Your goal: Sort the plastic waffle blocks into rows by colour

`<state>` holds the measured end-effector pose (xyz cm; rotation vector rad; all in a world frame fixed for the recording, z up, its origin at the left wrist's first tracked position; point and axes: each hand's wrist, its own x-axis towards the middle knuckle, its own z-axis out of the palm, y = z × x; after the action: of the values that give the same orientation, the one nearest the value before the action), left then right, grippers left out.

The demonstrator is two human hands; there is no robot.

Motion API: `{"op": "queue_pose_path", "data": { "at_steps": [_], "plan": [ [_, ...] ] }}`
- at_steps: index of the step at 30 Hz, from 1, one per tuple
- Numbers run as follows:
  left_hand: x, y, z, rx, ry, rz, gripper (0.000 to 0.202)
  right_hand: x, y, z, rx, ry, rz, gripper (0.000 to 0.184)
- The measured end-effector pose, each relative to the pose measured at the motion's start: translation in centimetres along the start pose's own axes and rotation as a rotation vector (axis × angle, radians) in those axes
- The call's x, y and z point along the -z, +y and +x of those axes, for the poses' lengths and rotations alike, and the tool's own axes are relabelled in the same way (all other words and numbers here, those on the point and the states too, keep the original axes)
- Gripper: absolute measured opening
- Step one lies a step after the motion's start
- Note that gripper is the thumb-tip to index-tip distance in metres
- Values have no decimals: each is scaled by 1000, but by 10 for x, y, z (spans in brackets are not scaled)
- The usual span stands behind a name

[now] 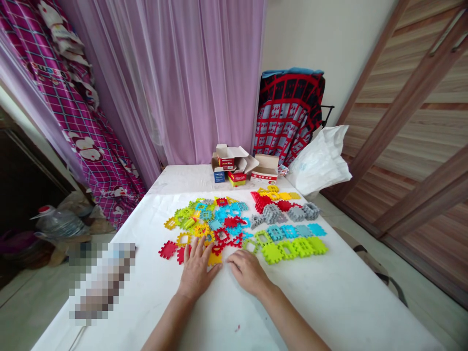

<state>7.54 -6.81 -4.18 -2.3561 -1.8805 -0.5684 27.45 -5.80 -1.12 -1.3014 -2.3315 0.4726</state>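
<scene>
Resting our left hand flat on the white surface, we hold its fingers spread and released, just left of the yellow tile. Just right of that tile lies our right hand, palm down, fingers loosely curled, grasping nothing. Beyond the yellow tile lies the tile pile.

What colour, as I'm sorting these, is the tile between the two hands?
Yellow; the tile shows best in the head view.
</scene>
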Motion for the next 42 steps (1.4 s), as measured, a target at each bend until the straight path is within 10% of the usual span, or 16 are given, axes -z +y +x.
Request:
{"op": "queue_pose_path", "data": {
  "at_steps": [9, 16, 29, 37, 42],
  "plan": [
    [-4, -1, 1, 60, 152, -151, 43, -21, 6, -1, -36, 291, 193, 25],
    [4, -18, 5, 147, 357, -264, 29, -21, 10, 3, -163, 237, 261, 24],
    [12, -31, 45, 218, 371, -163, 30, -15, 3, 4, -158, 174, 222, 24],
    [25, -51, 36, 600, 461, -529, 35, 43, 24, 75, -145, 101, -121, 41],
    [29, -63, 38, 740, 540, -654, 37, 38, 32, 107, -137, -135, -387, 35]
  ]
}}
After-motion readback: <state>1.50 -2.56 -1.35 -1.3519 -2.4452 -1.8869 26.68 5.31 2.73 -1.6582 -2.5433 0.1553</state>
